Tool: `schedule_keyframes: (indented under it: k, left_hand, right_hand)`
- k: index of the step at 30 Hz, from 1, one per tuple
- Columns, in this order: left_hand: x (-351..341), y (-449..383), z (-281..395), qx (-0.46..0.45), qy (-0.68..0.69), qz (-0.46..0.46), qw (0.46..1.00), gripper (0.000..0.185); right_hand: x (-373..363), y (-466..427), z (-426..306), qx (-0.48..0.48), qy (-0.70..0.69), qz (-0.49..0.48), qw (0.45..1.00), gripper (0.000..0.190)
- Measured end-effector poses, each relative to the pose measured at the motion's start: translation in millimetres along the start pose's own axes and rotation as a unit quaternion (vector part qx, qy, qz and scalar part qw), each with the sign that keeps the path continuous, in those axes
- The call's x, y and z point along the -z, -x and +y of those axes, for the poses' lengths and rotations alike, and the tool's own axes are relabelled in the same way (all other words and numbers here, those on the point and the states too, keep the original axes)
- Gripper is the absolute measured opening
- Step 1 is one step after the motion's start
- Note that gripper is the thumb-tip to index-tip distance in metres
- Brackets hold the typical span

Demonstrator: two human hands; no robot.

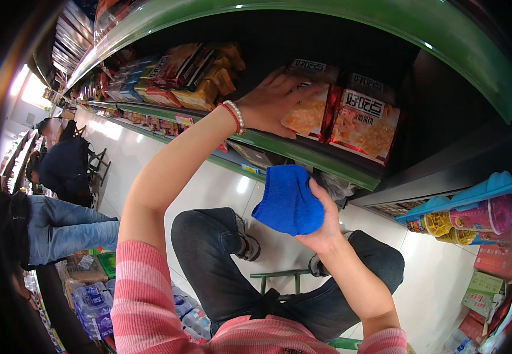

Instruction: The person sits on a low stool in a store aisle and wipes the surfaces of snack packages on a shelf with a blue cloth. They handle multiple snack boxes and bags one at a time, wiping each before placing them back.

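Note:
My left hand (278, 104) reaches onto the green-edged shelf, its fingers spread over the front of a red and white snack packet (310, 110). Whether the fingers grip the packet or only rest on it cannot be told. A second snack packet (364, 126) of the same kind stands just to the right, with more behind both. Below the shelf edge, my right hand (324, 221) holds a folded blue cloth (289, 201) above my knees. The cloth hides part of that palm.
Yellow, red and blue snack packets (198, 93) lie farther left on the shelf. Plastic tubs (481, 217) hang at the right, above cartons (481, 292). Wrapped bottles (92, 305) stand at the lower left. People in dark tops (68, 163) and jeans (65, 230) are on the left.

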State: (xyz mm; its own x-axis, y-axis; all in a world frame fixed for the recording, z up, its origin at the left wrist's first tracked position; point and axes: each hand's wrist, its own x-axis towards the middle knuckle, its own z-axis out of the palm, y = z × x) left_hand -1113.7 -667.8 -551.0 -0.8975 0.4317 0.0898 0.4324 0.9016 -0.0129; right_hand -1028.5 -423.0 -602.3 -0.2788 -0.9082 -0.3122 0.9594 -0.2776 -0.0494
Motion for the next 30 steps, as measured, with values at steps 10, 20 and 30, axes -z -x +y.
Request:
schedule_keyframes:
  k: [10, 20, 30]
  left_hand:
    - [-3.6, -2.4, -4.9, -0.001, 0.008, -0.003, 1.000, 0.113]
    - [-2.0, -1.4, -3.8, 0.002, 0.007, -0.001, 1.000, 0.115]
    - [-2.4, 11.4, -0.5, 0.012, -0.008, 0.032, 0.999, 0.116]
  right_hand:
    - [1.8, -1.9, 1.7, -0.003, -0.005, 0.014, 1.000, 0.045]
    - [4.0, -4.3, 2.5, -0.002, -0.002, 0.012, 1.000, 0.048]
    - [3.0, -1.6, -0.4, 0.006, -0.004, 0.025, 1.000, 0.047]
